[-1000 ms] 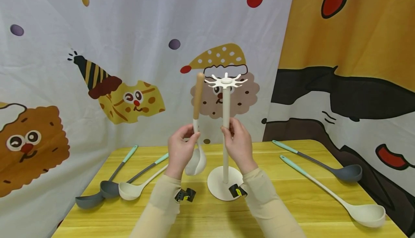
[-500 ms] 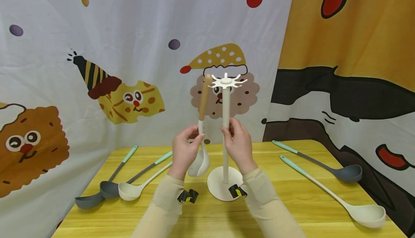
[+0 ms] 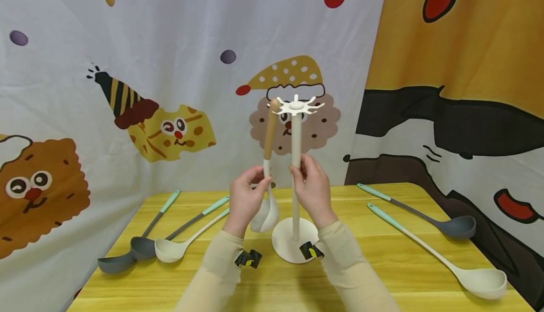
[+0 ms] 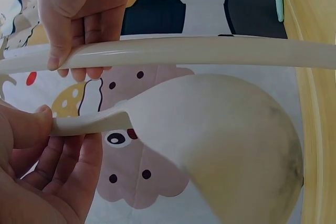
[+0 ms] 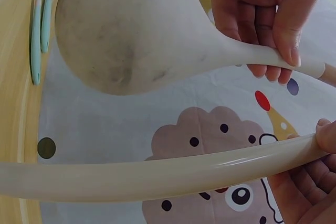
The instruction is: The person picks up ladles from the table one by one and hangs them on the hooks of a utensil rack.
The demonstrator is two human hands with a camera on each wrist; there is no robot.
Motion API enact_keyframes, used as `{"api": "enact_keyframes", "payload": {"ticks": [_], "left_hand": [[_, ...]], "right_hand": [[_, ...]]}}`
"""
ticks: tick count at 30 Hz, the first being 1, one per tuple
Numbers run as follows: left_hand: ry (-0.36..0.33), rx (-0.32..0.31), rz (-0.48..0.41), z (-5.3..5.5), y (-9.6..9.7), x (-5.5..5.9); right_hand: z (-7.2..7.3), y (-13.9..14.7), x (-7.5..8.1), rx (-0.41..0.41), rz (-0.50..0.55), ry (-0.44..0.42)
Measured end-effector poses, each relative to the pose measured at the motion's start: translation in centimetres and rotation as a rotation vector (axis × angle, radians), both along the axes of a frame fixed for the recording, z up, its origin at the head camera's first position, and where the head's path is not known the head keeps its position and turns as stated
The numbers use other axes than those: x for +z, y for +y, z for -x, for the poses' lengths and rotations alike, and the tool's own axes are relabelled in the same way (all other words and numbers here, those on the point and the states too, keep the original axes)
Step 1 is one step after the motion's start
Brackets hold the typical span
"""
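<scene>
My left hand (image 3: 247, 198) pinches the white neck of a ladle (image 3: 270, 137) with a wooden handle. The handle points up, leaning slightly right, and its tip overlaps the left hooks of a white utensil stand (image 3: 296, 137); whether they touch I cannot tell. Below the hand hangs the ladle's white bowl, its marked underside filling much of the left wrist view (image 4: 236, 140). My right hand (image 3: 313, 191) grips the stand's pole partway up. The stand is upright on its round base. In the right wrist view the pole (image 5: 131, 181) runs beside the ladle, apart from it.
On the left of the wooden table (image 3: 272, 283) lie two grey ladles, one grey ladle (image 3: 116, 262) farthest left, and a cream ladle (image 3: 172, 249). On the right lie another grey ladle (image 3: 456, 227) and a larger cream ladle (image 3: 482, 281). A printed curtain (image 3: 191, 29) hangs behind.
My left hand has moved right with the wooden-handled ladle, bringing the handle's tip to the stand's hooks. My right hand has stayed on the pole.
</scene>
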State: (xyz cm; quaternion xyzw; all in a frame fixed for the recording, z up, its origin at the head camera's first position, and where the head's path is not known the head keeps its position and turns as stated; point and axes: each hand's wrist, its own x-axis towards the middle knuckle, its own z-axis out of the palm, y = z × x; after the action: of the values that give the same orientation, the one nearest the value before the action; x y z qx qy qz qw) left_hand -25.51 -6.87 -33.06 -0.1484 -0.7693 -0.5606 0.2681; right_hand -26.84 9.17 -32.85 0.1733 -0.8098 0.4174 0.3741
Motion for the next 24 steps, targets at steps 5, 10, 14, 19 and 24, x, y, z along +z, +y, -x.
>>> {"api": "enact_keyframes", "payload": {"ticks": [5,10,14,19,24], "left_hand": [[-0.011,-0.016,0.017,-0.1,0.1,-0.1],[-0.013,-0.026,0.030,0.0,0.2,-0.2],[-0.025,-0.036,0.034,-0.1,0.2,-0.3],[-0.056,-0.045,0.040,0.0,0.0,-0.6],[-0.059,-0.037,0.089,0.1,-0.4,-1.3]], "right_hand": [[0.0,0.0,0.0,0.002,-0.003,0.005],[-0.1,0.1,0.0,0.008,-0.003,0.015],[-0.1,0.1,0.0,0.008,-0.004,0.021],[-0.1,0.1,0.1,0.006,-0.001,0.018],[-0.1,0.0,0.1,0.008,0.007,0.014]]}}
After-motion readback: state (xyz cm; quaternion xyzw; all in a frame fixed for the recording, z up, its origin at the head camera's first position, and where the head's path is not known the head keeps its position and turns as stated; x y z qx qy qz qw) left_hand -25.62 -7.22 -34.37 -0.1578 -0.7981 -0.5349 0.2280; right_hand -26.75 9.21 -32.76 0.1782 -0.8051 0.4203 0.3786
